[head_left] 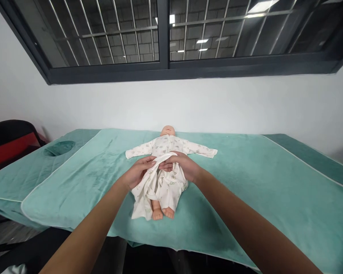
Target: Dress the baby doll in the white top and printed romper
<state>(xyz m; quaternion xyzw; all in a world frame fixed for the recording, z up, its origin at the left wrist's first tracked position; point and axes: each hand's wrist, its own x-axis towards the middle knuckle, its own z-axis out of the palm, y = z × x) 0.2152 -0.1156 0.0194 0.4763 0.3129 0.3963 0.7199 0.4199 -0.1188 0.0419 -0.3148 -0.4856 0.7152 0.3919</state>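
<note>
Wall: white, with a dark-framed window (168,69) above; metal bars (118,23) show through the glass.
Bed: green cover (260,182) with pale piping, set along the wall; oval opening (59,148) at the left end. A red-and-black chair (13,146) stands beside that end.
Doll: lies on its back (167,130) near the middle of the bed, head toward the wall, feet (168,213) toward the wearer.
Top: white, printed, long-sleeved (167,144), on the doll's torso; both sleeves spread outward.
Trousers: white, printed (171,186), over the doll's lower body; upper edge raised between the hands, both feet exposed at the lower end.
Left-hand grip: closed on the raised cloth edge (138,172), thumb uppermost.
Right-hand grip: closed on the same edge (187,165), fingers partly hidden by cloth.
</note>
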